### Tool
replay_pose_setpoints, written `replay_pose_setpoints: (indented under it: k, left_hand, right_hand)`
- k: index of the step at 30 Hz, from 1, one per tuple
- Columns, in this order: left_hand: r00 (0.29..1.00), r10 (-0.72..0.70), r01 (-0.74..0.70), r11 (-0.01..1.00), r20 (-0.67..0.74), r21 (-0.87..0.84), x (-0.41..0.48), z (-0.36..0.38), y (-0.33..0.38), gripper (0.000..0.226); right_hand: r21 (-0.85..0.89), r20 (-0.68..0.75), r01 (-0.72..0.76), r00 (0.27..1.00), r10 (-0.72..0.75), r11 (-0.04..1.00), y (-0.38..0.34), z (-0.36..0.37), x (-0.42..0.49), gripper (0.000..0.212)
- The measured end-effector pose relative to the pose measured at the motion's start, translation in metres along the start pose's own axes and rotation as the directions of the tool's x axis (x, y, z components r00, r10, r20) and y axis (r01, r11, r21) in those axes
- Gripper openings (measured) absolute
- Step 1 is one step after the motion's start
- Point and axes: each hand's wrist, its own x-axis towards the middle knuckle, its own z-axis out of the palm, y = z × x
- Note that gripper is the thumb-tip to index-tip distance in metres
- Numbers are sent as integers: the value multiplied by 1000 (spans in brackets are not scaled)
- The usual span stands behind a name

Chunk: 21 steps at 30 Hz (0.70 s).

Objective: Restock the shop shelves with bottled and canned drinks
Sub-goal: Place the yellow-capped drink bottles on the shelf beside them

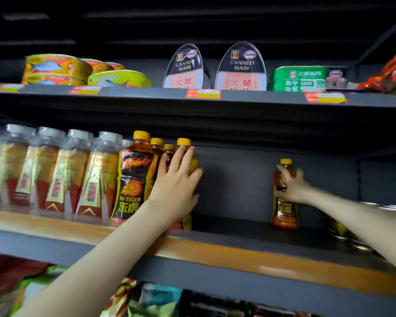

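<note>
Right grip [292, 186] clasps the lone bottle [285, 213] at its shoulder; left grip [178, 181] presses flat on the end bottle [183, 143]. Full, slick plastic, probably heavy: better held mid-body.

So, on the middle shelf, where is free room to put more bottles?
The middle shelf is bare between the yellow-capped bottle that the left hand touches and the lone bottle that the right hand grips; a narrower patch lies between that one and the cans. Left of the gap, grey-capped bottles stand packed.
</note>
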Motion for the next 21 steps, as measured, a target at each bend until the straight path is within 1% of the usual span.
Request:
replay_pose_setpoints:
  k: [3,4,6,9,11,12,14,17,19,21]
  left_hand:
    - [1000,1,-1,1000,-29,5,1,5,1,61]
    - [1000,-14,14,1000,-17,3,0,5,2,62]
    - [999,-28,27,1000,-27,-8,0,6,0,61]
    - [998,-36,35,999,-50,-29,1,5,0,56]
    - [997,-26,23,998,-70,-50,0,2,0,54]
    - [998,-23,19,997,-56,-68,-1,0,0,53]
    - [1000,-27,26,990,-4,-139,-2,-5,-1,54]
    - [998,-32,47,952,55,-301,-5,-18,-6,56]
    - [999,-23,41,907,48,-420,-8,-28,-12,55]
    - [1000,-23,11,841,-16,-541,-15,-39,-17,53]
  right_hand:
    - [23,-41,62,997,-61,998,-2,3,0,81]
    - [23,-53,82,995,-81,996,-4,2,-2,79]
    - [14,-62,150,987,-149,989,-9,0,-8,78]
    - [-26,-64,315,946,-316,949,-20,-7,-23,77]
    - [-33,-93,400,911,-402,916,-29,-14,-38,76]
    - [-39,-115,435,892,-436,900,-34,-18,-48,76]
    - [-64,-147,504,849,-507,861,-43,-25,-69,75]
    - [-110,-151,589,787,-599,801,-56,-38,-107,71]
    - [-181,-173,608,754,-633,773,-68,-47,-134,67]
    - [-253,-240,620,703,-669,743,-82,-54,-162,66]
